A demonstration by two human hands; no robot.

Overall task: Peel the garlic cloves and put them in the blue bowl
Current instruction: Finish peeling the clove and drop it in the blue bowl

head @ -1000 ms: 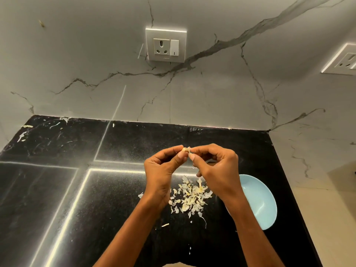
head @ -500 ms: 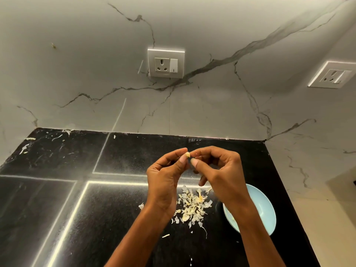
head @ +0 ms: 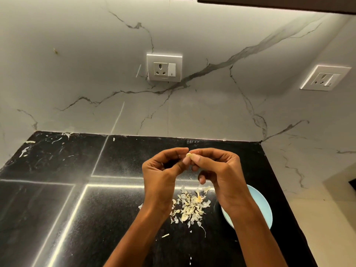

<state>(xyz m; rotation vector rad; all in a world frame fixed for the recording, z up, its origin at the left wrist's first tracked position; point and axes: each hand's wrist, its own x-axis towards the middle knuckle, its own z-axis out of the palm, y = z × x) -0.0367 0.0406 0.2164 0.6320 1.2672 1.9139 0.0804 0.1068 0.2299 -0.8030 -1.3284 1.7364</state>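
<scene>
Item: garlic clove (head: 188, 155), pinched between my left hand (head: 163, 175) and right hand (head: 221, 176), above the skins pile (head: 189, 207). Step: peeling. Next, I judge: drop into blue bowl (head: 264, 212), right of pile.

Probably a home kitchen: black stone countertop (head: 115, 189), marble-look backsplash (head: 212, 112), wall sockets (head: 164, 67), overhead cabinet edge (head: 269, 2).

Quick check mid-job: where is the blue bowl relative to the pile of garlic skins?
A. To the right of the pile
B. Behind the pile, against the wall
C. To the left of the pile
A: the blue bowl sits right of the pile of garlic skins, partly hidden under the right hand.
</scene>
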